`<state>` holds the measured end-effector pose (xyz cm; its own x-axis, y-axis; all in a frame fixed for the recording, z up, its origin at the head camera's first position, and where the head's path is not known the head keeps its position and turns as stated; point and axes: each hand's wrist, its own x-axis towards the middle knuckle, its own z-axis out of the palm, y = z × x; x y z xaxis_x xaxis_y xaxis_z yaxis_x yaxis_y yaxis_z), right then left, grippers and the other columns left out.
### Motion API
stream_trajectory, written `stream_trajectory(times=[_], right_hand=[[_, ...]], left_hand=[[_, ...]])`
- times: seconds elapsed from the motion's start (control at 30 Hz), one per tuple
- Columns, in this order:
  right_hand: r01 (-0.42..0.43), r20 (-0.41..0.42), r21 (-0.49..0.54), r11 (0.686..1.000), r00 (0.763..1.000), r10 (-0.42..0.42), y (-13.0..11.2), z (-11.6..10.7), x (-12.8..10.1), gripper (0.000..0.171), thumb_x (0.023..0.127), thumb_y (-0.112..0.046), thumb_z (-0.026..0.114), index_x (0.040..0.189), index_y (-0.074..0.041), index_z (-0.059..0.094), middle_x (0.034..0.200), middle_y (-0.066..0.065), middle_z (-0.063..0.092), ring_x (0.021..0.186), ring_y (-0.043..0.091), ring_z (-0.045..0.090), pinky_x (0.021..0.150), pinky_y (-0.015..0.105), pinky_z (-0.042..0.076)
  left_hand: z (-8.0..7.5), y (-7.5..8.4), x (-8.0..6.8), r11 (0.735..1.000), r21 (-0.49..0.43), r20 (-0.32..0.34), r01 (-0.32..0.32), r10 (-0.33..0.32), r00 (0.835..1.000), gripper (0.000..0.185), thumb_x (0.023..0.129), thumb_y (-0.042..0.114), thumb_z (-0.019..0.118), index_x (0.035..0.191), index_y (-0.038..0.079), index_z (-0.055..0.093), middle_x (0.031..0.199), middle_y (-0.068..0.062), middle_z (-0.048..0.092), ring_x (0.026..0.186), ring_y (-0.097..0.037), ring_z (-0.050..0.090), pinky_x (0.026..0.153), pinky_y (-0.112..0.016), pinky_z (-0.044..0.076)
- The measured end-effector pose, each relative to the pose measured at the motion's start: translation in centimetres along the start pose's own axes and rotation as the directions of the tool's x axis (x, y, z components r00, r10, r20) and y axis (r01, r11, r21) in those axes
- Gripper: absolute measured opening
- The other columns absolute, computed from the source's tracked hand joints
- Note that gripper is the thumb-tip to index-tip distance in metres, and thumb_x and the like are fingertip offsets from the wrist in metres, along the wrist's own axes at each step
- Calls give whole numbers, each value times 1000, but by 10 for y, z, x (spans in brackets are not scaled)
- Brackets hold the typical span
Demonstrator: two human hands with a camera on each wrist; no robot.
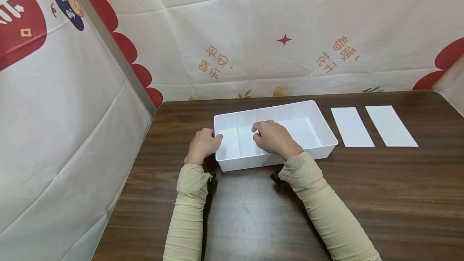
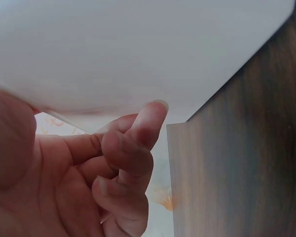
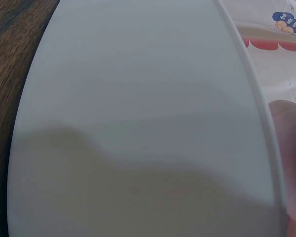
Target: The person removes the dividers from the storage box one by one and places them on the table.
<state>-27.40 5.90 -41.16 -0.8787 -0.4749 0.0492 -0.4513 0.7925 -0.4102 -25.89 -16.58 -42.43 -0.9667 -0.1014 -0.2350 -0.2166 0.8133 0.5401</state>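
Observation:
A white rectangular plastic box (image 1: 226,164) without a lid stands on the table, faint upright ridges on its inner walls. At its left end my left hand (image 1: 204,145) grips the wall, thumb over the rim; in the left wrist view its curled fingers (image 2: 133,163) lie against the outside. My right hand (image 1: 273,137) is above the box's inside, having come over the near wall. Its index finger is bent, with a small gap to the thumb; the other fingertips are hidden. The box wall (image 3: 138,98) fills most of the right wrist view, with part of the right hand (image 3: 288,153) beyond the rim.
Two flat white rectangular panels (image 1: 352,127) (image 1: 391,126) lie side by side on the brown wood-grain table (image 1: 362,196), right of the box. A printed cloth (image 1: 246,31) hangs behind the table's far edge, and another cloth (image 1: 72,132) hangs along the left side.

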Motion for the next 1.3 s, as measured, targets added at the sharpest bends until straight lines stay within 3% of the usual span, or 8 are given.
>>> stream_trajectory(times=[0.37, 0.7, 0.93, 1.13, 1.3], right_hand=[[16, -35, 8, 1000, 999, -16, 0, 0, 0, 28, 88, -7, 53, 109, 0, 71, 88, 11, 70, 66, 19, 54, 63, 36, 47], [14, -64, 25, 1000, 998, -12, -1, -3, -1, 28, 88, -7, 54, 107, -1, 72, 82, 8, 68, 61, 16, 49, 58, 32, 43], [26, -91, 43, 999, 996, -22, -4, -8, -2, 27, 89, -6, 54, 108, 0, 72, 66, 4, 59, 55, 15, 44, 52, 29, 37], [34, -105, 43, 998, 994, -30, -5, -9, -2, 27, 89, -6, 54, 108, 0, 72, 63, 3, 56, 54, 15, 43, 51, 29, 35], [41, -116, 39, 998, 993, -36, -6, -10, -4, 27, 89, -6, 53, 107, 0, 72, 63, 2, 55, 55, 15, 42, 52, 29, 36]], left_hand=[[1, 0, 1, 1000, 12, -5, 4, -4, 1000, 35, 97, 36, 49, 96, 5, 65, 85, -10, 61, 74, -24, 55, 60, -35, 42], [0, 1, 0, 1000, 9, -5, 1, -1, 1000, 34, 97, 35, 49, 82, 7, 60, 76, -8, 54, 66, -22, 51, 57, -34, 39], [1, 0, 1, 1000, 13, -13, -7, 7, 1000, 35, 97, 36, 49, 84, 6, 61, 78, -9, 56, 68, -22, 52, 58, -34, 40], [1, 0, 0, 1000, 6, -13, -2, 2, 1000, 35, 97, 37, 49, 93, 6, 64, 84, -10, 60, 73, -24, 55, 61, -35, 41], [1, 1, 0, 1000, 7, -6, 4, -4, 1000, 34, 97, 36, 49, 90, 6, 63, 82, -10, 58, 71, -23, 54, 60, -34, 41]])
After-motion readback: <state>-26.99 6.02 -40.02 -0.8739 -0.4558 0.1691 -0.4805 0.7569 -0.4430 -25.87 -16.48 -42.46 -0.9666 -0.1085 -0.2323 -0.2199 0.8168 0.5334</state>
